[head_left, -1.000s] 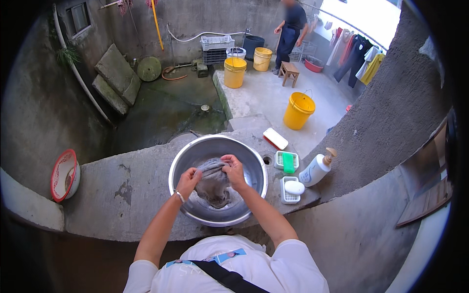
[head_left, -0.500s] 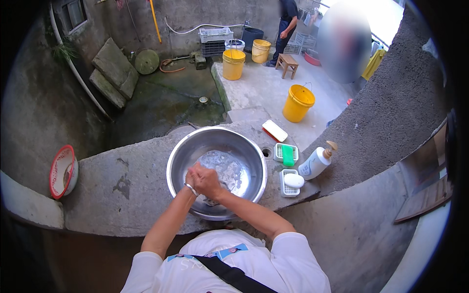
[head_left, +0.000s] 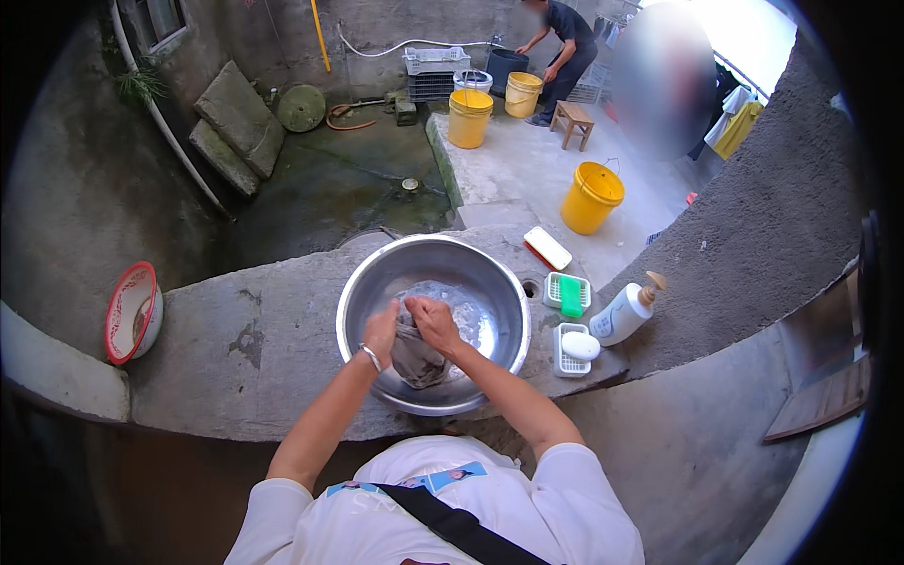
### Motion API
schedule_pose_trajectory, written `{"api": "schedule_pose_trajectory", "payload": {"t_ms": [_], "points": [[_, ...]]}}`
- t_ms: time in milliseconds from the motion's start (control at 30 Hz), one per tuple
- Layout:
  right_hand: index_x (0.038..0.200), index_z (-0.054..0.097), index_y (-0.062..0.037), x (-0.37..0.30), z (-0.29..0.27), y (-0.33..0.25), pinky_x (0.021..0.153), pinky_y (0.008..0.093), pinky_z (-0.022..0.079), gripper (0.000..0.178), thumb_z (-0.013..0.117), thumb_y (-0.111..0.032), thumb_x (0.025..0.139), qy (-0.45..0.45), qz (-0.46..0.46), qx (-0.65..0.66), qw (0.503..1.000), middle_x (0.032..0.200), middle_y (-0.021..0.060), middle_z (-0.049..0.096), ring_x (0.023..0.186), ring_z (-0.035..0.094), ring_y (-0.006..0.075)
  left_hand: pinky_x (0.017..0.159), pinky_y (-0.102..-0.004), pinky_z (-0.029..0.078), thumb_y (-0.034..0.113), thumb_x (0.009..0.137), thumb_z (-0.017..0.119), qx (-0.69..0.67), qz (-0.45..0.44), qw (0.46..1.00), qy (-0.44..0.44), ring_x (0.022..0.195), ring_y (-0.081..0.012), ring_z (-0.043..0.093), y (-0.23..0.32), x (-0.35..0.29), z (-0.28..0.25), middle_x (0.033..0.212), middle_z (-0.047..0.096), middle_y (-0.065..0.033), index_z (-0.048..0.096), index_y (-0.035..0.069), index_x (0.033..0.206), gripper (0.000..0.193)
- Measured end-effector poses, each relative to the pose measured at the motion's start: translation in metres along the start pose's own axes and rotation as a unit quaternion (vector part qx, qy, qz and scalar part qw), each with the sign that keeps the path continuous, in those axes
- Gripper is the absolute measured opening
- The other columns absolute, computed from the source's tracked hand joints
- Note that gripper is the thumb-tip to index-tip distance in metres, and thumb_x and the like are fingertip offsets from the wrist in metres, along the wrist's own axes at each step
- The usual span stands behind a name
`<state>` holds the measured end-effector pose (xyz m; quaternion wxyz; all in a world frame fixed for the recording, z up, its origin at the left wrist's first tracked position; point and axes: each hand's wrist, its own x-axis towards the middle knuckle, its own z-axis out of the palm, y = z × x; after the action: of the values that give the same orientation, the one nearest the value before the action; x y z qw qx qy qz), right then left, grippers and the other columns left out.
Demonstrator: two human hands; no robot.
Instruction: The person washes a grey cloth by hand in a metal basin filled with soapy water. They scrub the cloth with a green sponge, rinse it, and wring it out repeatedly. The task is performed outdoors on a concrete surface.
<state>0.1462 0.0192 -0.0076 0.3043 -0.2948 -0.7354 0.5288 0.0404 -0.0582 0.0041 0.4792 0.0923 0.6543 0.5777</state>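
**A:** Both hands are in the big steel basin [head_left: 434, 325] on the concrete ledge [head_left: 245, 348]. The left hand [head_left: 381, 331] and the right hand [head_left: 435, 323] are each clenched on a wet grey cloth [head_left: 417, 356], which hangs bunched between them over the basin's near side.

**B:** Tight grip on both sides, fingers wrapped right round the fabric. There's a thin bangle [head_left: 370, 356] on the left wrist. The basin bottom glistens behind the cloth; water, I think, though the glare makes it hard to be sure.

**A:** To the right of the basin, just beside its rim, sits a white soap dish with a green bar [head_left: 568, 293], and nearer the person a second dish with a white bar [head_left: 576, 347]. A white pump bottle [head_left: 625, 313] leans next to them.

**B:** A flat red and white brush [head_left: 547, 248] lies beyond those. Far left on the ledge, a red-rimmed bowl [head_left: 131, 312].

**A:** Down in the yard, a yellow bucket [head_left: 591, 196], and another person [head_left: 561, 47] bending over more buckets well behind.
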Motion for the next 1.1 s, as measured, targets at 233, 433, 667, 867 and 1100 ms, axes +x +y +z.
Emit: {"api": "schedule_pose_trajectory", "payload": {"t_ms": [233, 433, 667, 867, 1100], "points": [[0.084, 0.056, 0.0001, -0.021, -0.026, 0.008, 0.061, 0.0254, 0.039, 0.024, 0.067, -0.017, 0.071, -0.150, -0.076, -0.054, 0.984, 0.072, 0.0013, 0.053, 0.067, 0.047, 0.0077, 0.051, -0.0280, 0.038, 0.039, 0.074, 0.069, 0.261, 0.260, 0.923, -0.111, 0.057, -0.0074, 0.043, -0.007, 0.012, -0.037, 0.058, 0.050, 0.0018, 0.056, 0.001, 0.064, 0.042], [0.093, 0.059, -0.0033, -0.011, -0.038, -0.019, 0.069, 0.0202, 0.043, 0.022, 0.053, 0.000, 0.073, 0.068, -0.001, 0.229, 0.971, 0.084, 0.0008, 0.059, 0.076, 0.052, 0.0070, 0.055, -0.0266, 0.040, 0.024, 0.074, 0.070, 0.332, 0.291, 0.887, -0.138, 0.060, -0.0097, 0.047, 0.003, -0.011, -0.038, 0.065, 0.055, -0.0008, 0.055, 0.000, 0.075, 0.028], [0.083, 0.059, -0.0008, -0.032, 0.000, -0.049, 0.061, 0.0279, 0.044, 0.013, 0.050, -0.003, 0.074, 0.050, -0.082, -0.008, 0.995, 0.074, 0.0095, 0.057, 0.066, 0.054, 0.0143, 0.054, -0.0255, 0.041, 0.046, 0.087, 0.049, -0.153, 0.011, 0.973, -0.171, 0.057, -0.0082, 0.047, 0.001, -0.001, -0.003, 0.064, 0.049, 0.0030, 0.050, 0.010, 0.072, 0.039], [0.078, 0.061, 0.0001, 0.005, 0.006, 0.005, 0.060, 0.0373, 0.046, 0.021, 0.053, -0.018, 0.081, 0.129, -0.115, -0.148, 0.974, 0.072, 0.0209, 0.060, 0.067, 0.060, 0.0347, 0.061, -0.0305, 0.045, 0.036, 0.088, 0.049, -0.216, -0.076, 0.965, -0.125, 0.065, -0.0128, 0.055, -0.008, -0.018, 0.036, 0.071, 0.056, -0.0012, 0.055, 0.009, 0.072, 0.032], [0.078, 0.061, 0.0000, -0.008, 0.021, -0.021, 0.060, 0.0350, 0.046, 0.026, 0.048, -0.020, 0.086, 0.114, -0.127, -0.141, 0.975, 0.071, 0.0211, 0.058, 0.068, 0.059, 0.0360, 0.070, -0.0312, 0.047, 0.028, 0.089, 0.046, -0.297, -0.024, 0.917, -0.265, 0.075, -0.0157, 0.059, -0.031, 0.018, 0.014, 0.085, 0.061, -0.0056, 0.060, 0.006, 0.091, 0.027]]}}
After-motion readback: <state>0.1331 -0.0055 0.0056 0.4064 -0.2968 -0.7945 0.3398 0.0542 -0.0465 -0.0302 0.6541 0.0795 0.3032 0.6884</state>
